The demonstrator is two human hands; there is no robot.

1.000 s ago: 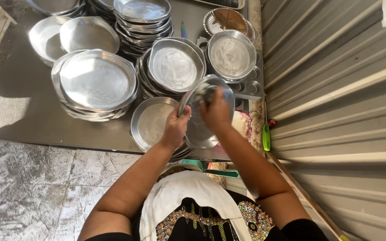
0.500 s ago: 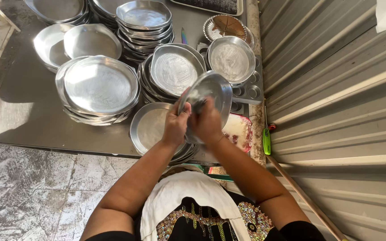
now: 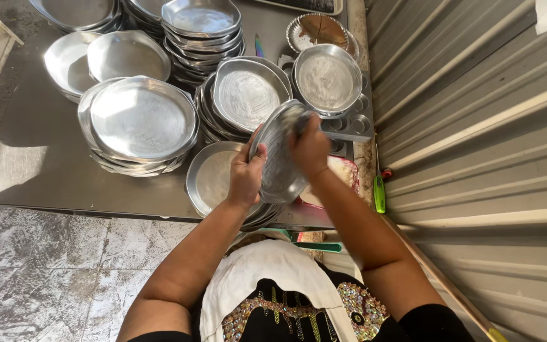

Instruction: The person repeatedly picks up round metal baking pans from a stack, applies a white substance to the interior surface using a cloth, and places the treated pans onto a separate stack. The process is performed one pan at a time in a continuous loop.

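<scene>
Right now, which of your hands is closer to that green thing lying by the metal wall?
Right. My right hand presses the tilted pan, on the side toward the green thing; my left hand grips the pan's far edge, farther away.

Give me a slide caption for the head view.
Both hands, left and right, hold a tilted metal pan above stacked pans on a steel table.

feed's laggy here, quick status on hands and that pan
Left hand grips tilted round metal pan by its rim. Right hand pressed inside pan. Pan stack directly beneath, muffin tray close behind.
</scene>
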